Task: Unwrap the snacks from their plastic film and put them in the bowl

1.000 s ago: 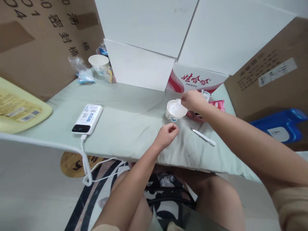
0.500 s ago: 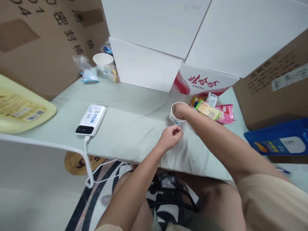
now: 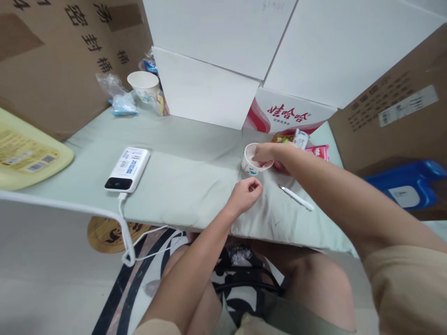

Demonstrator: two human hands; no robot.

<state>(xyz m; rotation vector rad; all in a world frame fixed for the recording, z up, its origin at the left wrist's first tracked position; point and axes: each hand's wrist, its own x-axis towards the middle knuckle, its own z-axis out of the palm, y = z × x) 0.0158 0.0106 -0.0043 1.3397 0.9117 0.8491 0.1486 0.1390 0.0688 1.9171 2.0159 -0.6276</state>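
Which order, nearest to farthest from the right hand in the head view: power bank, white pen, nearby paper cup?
1. Paper cup, touched by the right hand.
2. White pen, toward the person.
3. Power bank, far left.

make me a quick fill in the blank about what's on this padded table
1. The right hand touches the rim of the near paper cup, and the left hand lies curled on the pale ____ cloth.
2. The power bank has a ____ cable plugged into its near end.
3. The pen lies on the cloth to the ____ of the left hand.

Missing words: green; white; right
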